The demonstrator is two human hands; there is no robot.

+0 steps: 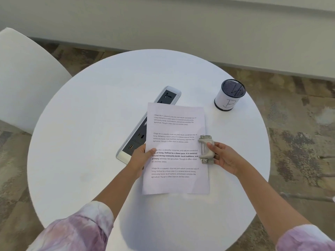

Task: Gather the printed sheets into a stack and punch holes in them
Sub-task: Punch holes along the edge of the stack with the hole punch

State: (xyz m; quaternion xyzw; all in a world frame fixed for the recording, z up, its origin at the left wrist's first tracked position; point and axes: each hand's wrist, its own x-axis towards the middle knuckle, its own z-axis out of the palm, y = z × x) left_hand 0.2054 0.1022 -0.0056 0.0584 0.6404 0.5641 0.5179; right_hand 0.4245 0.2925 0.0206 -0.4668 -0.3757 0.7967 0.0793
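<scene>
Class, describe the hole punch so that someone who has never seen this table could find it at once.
On the round white table, find the printed sheets near the middle. The hole punch sits at their right edge, with the right hand on it. It is the only small grey-and-metal tool there, unlike the long power strip and the mesh pen cup.
</scene>
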